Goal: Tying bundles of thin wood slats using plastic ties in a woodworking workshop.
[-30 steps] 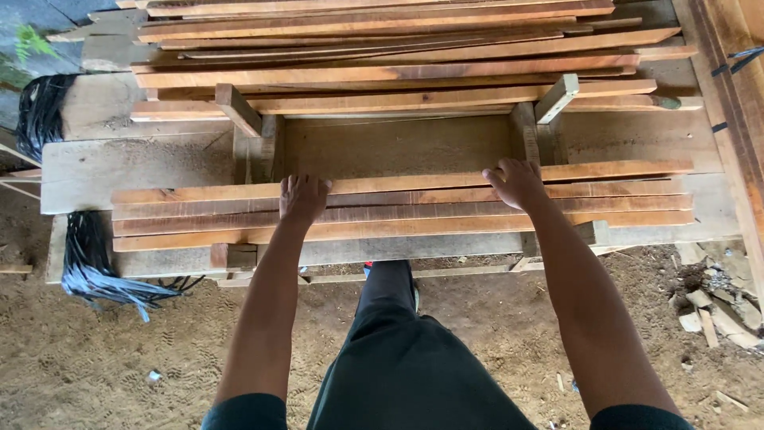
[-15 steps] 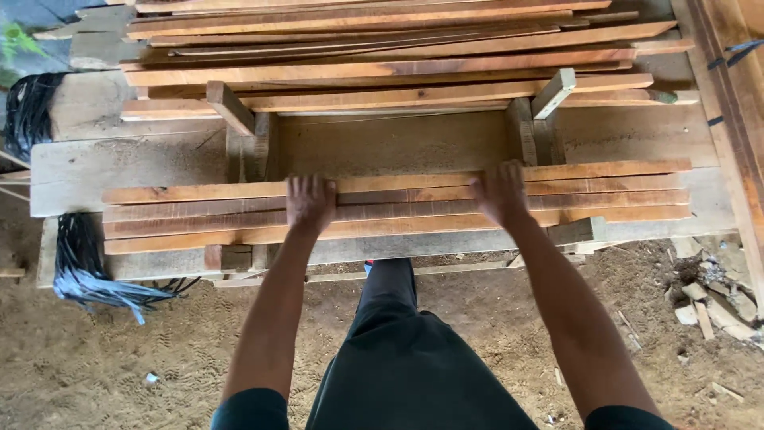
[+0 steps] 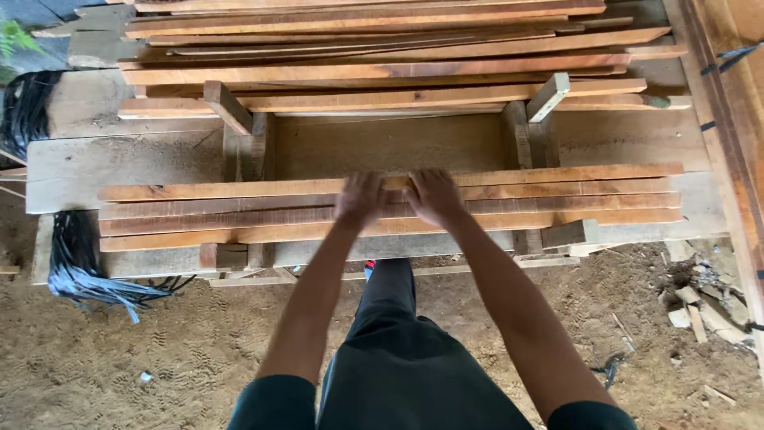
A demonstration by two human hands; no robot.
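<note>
Now, in the head view, both hands lie on a row of long wooden slats (image 3: 199, 213) that rests flat across a rough wooden bench (image 3: 119, 163). The left hand (image 3: 362, 197) and the right hand (image 3: 431, 195) are very near to each other at the middle of the row, almost touching. Both are blurred, so I cannot tell if the fingers are flat on the wood or curled around a slat; they seem to press on the top of the slats. The slats lie side by side, parallel to the near edge of the bench. Behind them, a bigger pile of slats (image 3: 382, 56) is stacked at the far side. Two short wood blocks (image 3: 231, 105) stand tilted between the pile and the row. A bundle of black plastic strips (image 3: 76, 267) hangs at the left end of the bench. Under the bench is sandy ground (image 3: 159, 350) with wood scraps (image 3: 700, 314) at the right.
</note>
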